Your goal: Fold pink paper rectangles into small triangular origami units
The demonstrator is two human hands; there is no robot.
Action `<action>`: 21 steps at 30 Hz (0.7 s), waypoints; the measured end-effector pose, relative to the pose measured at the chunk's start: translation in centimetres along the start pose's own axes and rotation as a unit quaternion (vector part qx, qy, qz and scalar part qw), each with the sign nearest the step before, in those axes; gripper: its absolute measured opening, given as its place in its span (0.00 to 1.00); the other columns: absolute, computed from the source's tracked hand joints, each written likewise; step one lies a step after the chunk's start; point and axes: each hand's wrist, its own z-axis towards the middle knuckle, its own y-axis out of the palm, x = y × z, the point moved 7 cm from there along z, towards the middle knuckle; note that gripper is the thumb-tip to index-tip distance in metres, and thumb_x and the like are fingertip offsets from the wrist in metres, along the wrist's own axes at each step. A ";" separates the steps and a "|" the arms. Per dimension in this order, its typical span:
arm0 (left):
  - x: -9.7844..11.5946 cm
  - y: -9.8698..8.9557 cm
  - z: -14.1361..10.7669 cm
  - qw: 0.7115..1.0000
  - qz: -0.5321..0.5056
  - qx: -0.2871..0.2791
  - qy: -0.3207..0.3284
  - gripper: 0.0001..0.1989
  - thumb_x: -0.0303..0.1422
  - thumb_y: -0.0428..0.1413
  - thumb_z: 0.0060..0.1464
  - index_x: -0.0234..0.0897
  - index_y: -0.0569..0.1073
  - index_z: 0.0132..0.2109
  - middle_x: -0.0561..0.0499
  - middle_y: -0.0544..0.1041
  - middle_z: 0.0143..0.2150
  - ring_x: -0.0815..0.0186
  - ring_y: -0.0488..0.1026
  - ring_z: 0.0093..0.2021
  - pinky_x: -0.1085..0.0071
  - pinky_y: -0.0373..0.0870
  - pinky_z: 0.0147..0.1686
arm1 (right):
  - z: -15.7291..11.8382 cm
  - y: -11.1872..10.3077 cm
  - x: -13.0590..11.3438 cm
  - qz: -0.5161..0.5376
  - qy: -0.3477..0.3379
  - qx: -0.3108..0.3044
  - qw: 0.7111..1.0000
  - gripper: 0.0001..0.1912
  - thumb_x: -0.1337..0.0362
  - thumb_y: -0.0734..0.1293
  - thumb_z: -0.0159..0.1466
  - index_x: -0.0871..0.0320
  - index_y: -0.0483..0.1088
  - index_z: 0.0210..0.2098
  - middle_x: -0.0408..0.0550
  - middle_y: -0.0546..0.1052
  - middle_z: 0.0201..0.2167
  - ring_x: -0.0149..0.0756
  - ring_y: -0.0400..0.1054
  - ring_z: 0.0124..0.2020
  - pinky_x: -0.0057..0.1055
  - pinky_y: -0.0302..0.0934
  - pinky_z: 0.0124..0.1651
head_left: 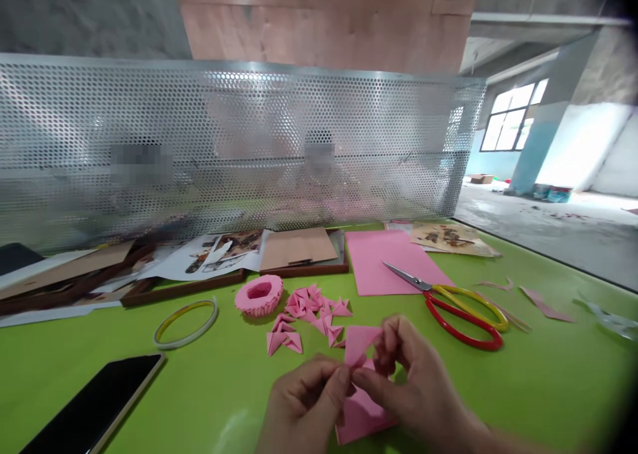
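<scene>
My left hand (304,404) and my right hand (411,374) meet low in the middle of the green table, both pinching a piece of pink paper (363,417). Its upper corner stands up between my fingers, and its lower part hangs below them. Just beyond my hands lies a loose pile of small folded pink paper triangles (312,308). To their left sits a round pink ring (259,295) built from similar folded pieces. Red-and-yellow-handled scissors (448,314) rest to the right of my right hand, touching a flat pink paper sheet (383,261).
A black phone (94,404) lies at the front left, and a yellow hoop (186,324) lies behind it. Brown frames, cardboard and printed pictures (224,254) line the far edge. Pink paper scraps (545,306) lie at right. A perforated metal screen (239,141) stands beyond, with people behind it.
</scene>
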 end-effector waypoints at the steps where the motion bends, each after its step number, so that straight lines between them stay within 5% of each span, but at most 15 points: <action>1: -0.3 -0.1 0.1 0.999 -0.029 0.005 -0.016 0.12 0.40 0.61 0.43 0.34 0.78 0.24 0.54 0.68 0.19 0.70 0.62 0.22 0.74 0.61 0.24 | 0.0 0.0 -0.1 -0.008 -0.010 -0.002 1.000 0.17 0.65 0.68 0.52 0.53 0.52 0.24 0.36 0.60 0.21 0.30 0.54 0.22 0.27 0.54 0.25; 7: -0.3 -0.8 0.1 0.989 -0.119 0.059 -0.063 0.11 0.35 0.65 0.38 0.33 0.74 0.20 0.56 0.67 0.16 0.74 0.59 0.19 0.78 0.56 0.20 | -0.4 -0.8 -1.5 -0.098 -0.120 -0.007 0.988 0.09 0.71 0.63 0.58 0.54 0.56 0.28 0.38 0.62 0.23 0.31 0.58 0.24 0.27 0.57 0.27; 13: -1.0 -0.6 0.1 0.987 -0.118 0.040 -0.096 0.11 0.35 0.64 0.39 0.32 0.73 0.21 0.54 0.70 0.18 0.74 0.60 0.20 0.78 0.56 0.22 | -1.6 -0.5 -5.2 -0.220 -0.337 -0.050 0.914 0.11 0.75 0.63 0.57 0.55 0.67 0.36 0.46 0.66 0.34 0.35 0.64 0.34 0.30 0.62 0.34; 21: -0.6 -0.2 0.3 0.995 -0.029 0.015 -0.092 0.13 0.35 0.63 0.40 0.32 0.72 0.18 0.56 0.67 0.16 0.75 0.58 0.18 0.76 0.53 0.21 | -2.1 -0.3 -5.5 -0.358 -0.388 -0.021 0.849 0.10 0.69 0.69 0.55 0.48 0.71 0.35 0.46 0.69 0.43 0.44 0.59 0.46 0.39 0.58 0.44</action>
